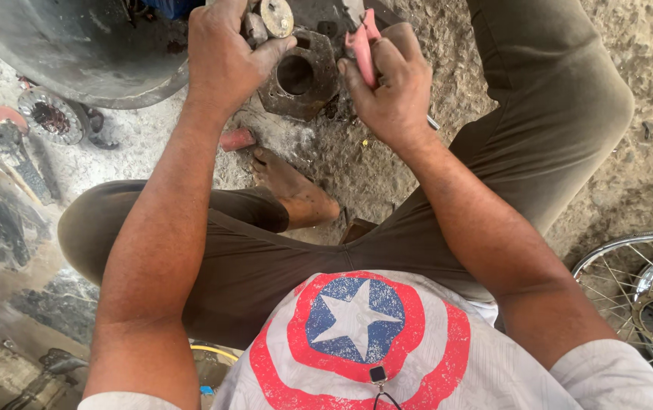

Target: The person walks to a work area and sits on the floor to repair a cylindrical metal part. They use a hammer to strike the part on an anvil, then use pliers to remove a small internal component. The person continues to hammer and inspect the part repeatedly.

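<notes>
two hands at work over a rusty metal block on the ground

nearest the camera is a white t-shirt (433, 357) with a red and blue star roundel, then brown trousers (281, 258) on folded legs and a bare foot (292, 190) resting on the gritty ground (645, 114). a spoked wheel (645, 304) lies at the lower right. further out, the right hand (391, 87) is clenched around red-handled pliers (363, 47), handles pointing up. the left hand (224, 57) grips a small grey metal part (266, 19) with a round disc end, just above a rusty metal block (300, 76) with a round bore, lying on the ground between the hands. a large dark metal basin (76, 45) sits at the upper left, with a toothed sprocket (52, 115) beside it.
</notes>
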